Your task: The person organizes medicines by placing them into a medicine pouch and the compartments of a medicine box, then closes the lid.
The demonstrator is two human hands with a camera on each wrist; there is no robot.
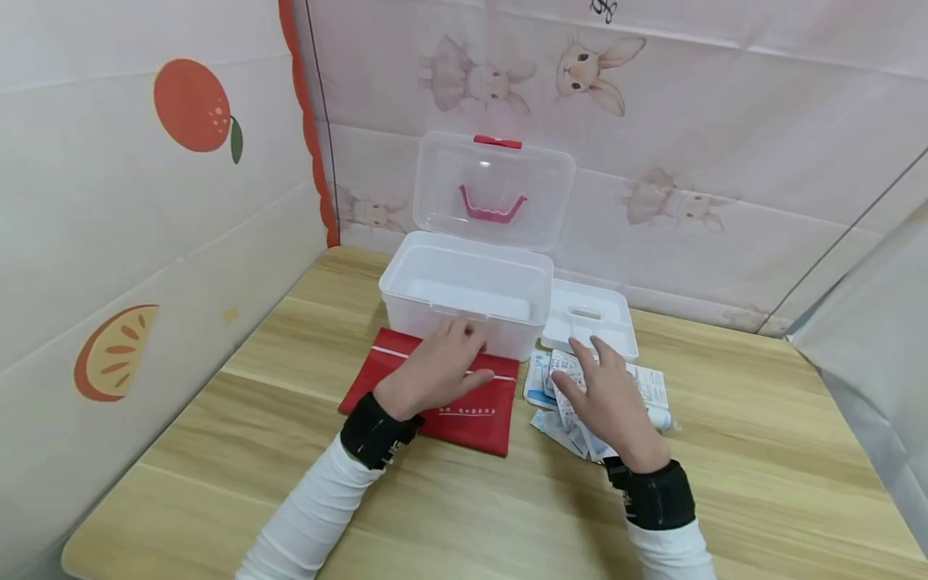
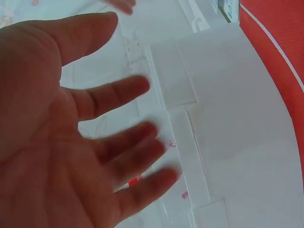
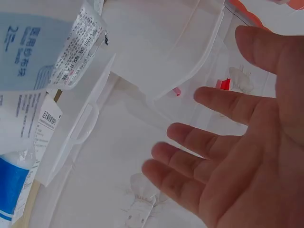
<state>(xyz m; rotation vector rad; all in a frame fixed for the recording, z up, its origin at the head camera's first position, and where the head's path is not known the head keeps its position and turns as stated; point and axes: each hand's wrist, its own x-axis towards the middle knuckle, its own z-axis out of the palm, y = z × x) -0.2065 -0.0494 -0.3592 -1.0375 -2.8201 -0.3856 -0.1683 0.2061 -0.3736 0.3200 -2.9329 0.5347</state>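
Note:
My left hand (image 1: 437, 366) hovers over a red pouch (image 1: 471, 435), fingers toward the front wall of a white plastic box (image 1: 406, 314). In the left wrist view its fingers spread loosely beside the box's rim (image 2: 183, 142), holding nothing. My right hand (image 1: 607, 400), fingers extended and apart, is above a pile of medical packets (image 1: 554, 431). The right wrist view shows its palm with nothing in it and a blue-and-white gauze packet (image 3: 33, 52) off to the side. The box's clear lid (image 1: 442, 177), with a pink handle (image 1: 493, 214), stands raised behind it.
A shallow white tray (image 1: 616, 322) lies right of the box, behind the packets. A white-and-blue roll-shaped package (image 1: 658, 417) sits at the pile's right edge. Fabric walls (image 1: 696, 121) printed with rabbits and fruit border the wooden table (image 1: 761, 451).

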